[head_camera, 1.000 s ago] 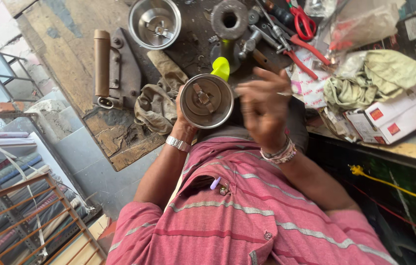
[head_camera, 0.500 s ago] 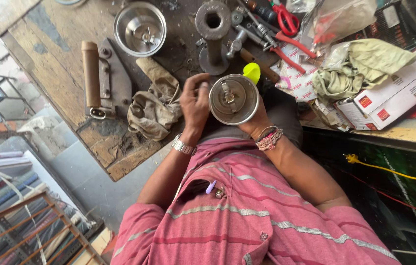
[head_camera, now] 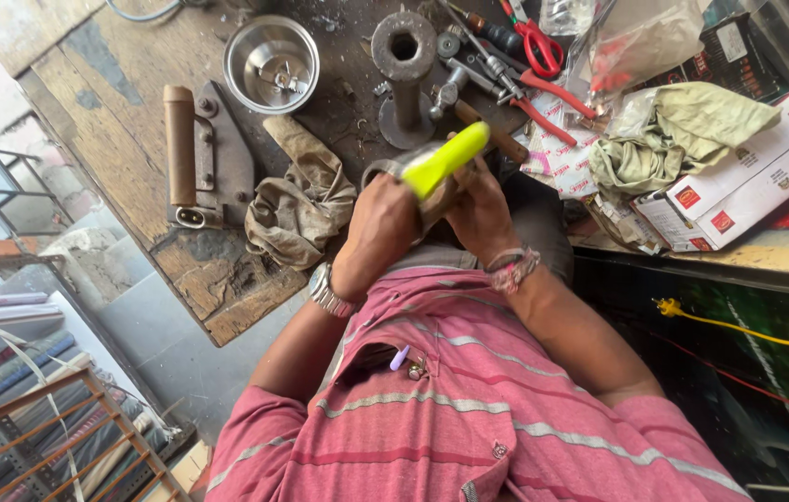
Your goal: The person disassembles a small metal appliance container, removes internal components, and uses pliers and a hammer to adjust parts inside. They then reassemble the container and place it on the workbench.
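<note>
Here both hands cradle a round metal jar (head_camera: 392,172) above the lap; left hand (head_camera: 377,231) wraps its side, right hand (head_camera: 480,206) apparently grips a yellow-handled tool (head_camera: 445,160). Jar probably rigid, slick, fairly heavy: grasp by the rim.

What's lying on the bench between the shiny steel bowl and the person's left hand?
In the head view, a crumpled grey rag lies between the steel bowl and the left hand.

Both hands — left hand (head_camera: 383,223), right hand (head_camera: 480,209) — clasp a yellow-handled tool (head_camera: 445,160).
</note>
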A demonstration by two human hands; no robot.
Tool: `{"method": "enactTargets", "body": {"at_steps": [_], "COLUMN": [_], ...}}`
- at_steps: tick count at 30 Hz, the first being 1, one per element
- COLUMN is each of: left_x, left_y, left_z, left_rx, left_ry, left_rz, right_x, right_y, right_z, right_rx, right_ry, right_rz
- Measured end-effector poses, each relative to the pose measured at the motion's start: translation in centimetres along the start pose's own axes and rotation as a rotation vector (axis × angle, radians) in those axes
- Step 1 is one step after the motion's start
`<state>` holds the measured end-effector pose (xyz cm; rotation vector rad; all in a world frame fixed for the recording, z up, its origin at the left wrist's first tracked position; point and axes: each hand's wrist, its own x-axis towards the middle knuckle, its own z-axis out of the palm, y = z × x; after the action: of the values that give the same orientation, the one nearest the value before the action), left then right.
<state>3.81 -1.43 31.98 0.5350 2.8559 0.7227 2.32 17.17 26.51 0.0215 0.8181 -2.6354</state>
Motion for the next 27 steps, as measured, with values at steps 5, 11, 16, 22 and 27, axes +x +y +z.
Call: {"method": "enactTargets", "body": {"at_steps": [5,11,16,22,27], "left_x": [0.5,0.2,0.5,0.1,0.3], "left_y": [-3.8,-3.2,-2.0,-1.5,-1.9], "left_z": [4.3,7.8,8.0,8.7,9.1], "left_rx": [-1.584,-1.651,-1.009,-1.748,-2.031], "left_ry": [0.029,0.009,0.176,0.093,-0.003], "left_rz": [0.007,0.112,0.234,0.135,0.054], "right_x": [-1.9,-3.9,-4.5,-4.7,-5.2], "right_y": [-2.7,-4.5,-5.0,-5.0,-4.9], "right_z": [6.4,10.1,9.8,9.2,8.9], "right_rx": [-0.8,-1.027,-0.904,-0.872,-0.901], "right_ry": [-0.122,-0.297,-0.284,-0.271,-0.256], "right_rz": [-0.442,-0.465,-0.385,-0.4,-0.376]}}
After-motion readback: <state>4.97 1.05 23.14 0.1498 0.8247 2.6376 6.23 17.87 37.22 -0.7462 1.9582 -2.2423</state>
